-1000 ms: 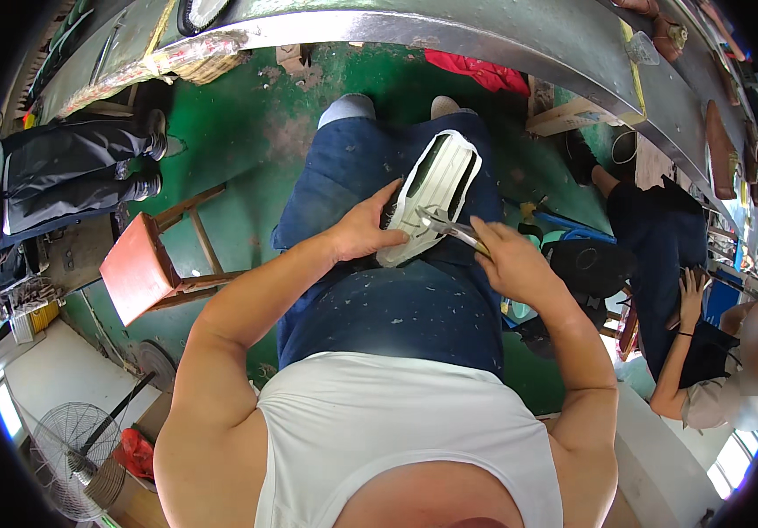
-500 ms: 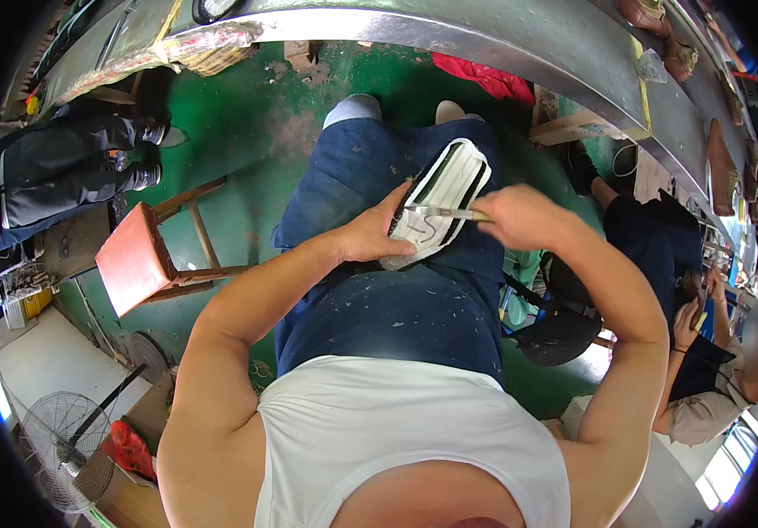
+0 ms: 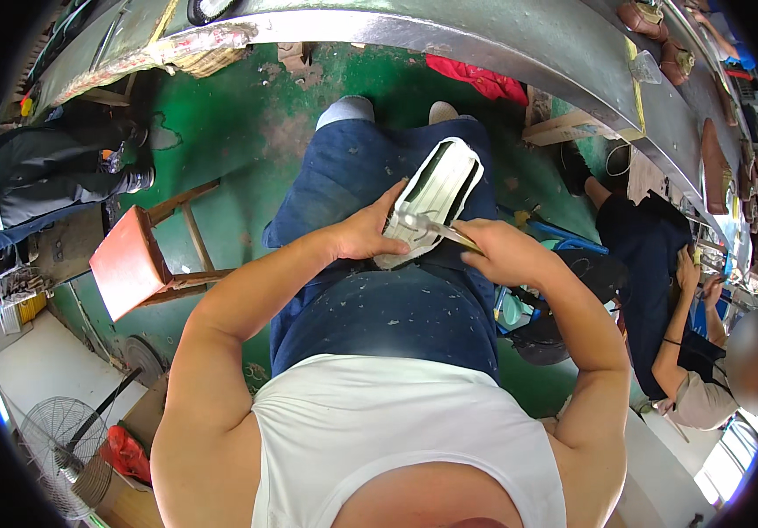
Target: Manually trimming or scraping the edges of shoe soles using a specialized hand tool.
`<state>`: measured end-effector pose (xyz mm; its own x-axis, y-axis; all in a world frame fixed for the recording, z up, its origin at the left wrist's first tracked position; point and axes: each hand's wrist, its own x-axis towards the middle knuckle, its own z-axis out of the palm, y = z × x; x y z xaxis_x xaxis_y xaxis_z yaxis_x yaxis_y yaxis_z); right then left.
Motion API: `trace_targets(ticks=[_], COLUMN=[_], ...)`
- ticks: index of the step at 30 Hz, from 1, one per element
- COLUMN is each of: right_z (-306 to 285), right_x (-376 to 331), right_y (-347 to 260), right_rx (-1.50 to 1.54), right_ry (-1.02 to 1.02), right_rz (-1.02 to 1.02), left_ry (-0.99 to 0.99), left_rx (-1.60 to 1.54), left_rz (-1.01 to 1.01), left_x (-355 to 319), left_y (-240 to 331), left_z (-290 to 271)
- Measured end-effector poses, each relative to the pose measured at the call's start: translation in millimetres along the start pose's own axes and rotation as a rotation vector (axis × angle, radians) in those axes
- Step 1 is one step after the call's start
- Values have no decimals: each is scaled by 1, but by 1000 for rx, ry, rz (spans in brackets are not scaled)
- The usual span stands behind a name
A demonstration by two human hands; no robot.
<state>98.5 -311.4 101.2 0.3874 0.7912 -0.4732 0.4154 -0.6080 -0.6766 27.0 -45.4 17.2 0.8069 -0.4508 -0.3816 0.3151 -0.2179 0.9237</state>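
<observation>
An unfinished shoe (image 3: 446, 187) lies across my lap with its pale underside turned up and a dark edge around it. The end nearer my body carries a dark drawn mark. My left hand (image 3: 366, 232) grips that end from the left side, thumb on the pale face. In my right hand (image 3: 504, 253) is a hammer (image 3: 447, 233), its handle wrapped by the fingers. The hammer's metal head lies over the shoe's nearer half, close to my left thumb; whether it touches cannot be seen. A dark blue apron (image 3: 379, 317) covers my lap under the shoe.
Ahead curves a metal-edged workbench (image 3: 449, 35), with brown shoes (image 3: 715, 167) on its right part. To the left stand a stool (image 3: 128, 264) with a reddish seat and a fan (image 3: 62, 453). A co-worker (image 3: 695, 370) sits at right; another person's legs (image 3: 62, 172) show at left.
My right hand has shifted down and slightly left, and the hammer now slants more across the shoe. My left hand keeps its hold. The co-worker at right has moved their arms.
</observation>
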Motion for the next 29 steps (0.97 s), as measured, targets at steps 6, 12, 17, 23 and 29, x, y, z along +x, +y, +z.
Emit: trace_targets(ticks=[6, 12, 17, 23, 29], right_z=[8, 4, -27, 30, -10], right_x=[-13, -3, 11, 10, 7], right_y=[-9, -31, -33, 3, -2], right_rx=[-501, -718, -302, -139, 103], right_ry=[212, 216, -241, 155, -70], right_rz=[-89, 18, 208, -5, 75], left_ry=[5, -26, -211, 169, 106], left_rx=[33, 186, -785, -797, -372], left_rz=[-41, 28, -215, -251, -206], left_x=[0, -2, 3, 12, 12], left_y=[-1, 0, 0, -3, -9], left_z=[3, 4, -3, 18, -2])
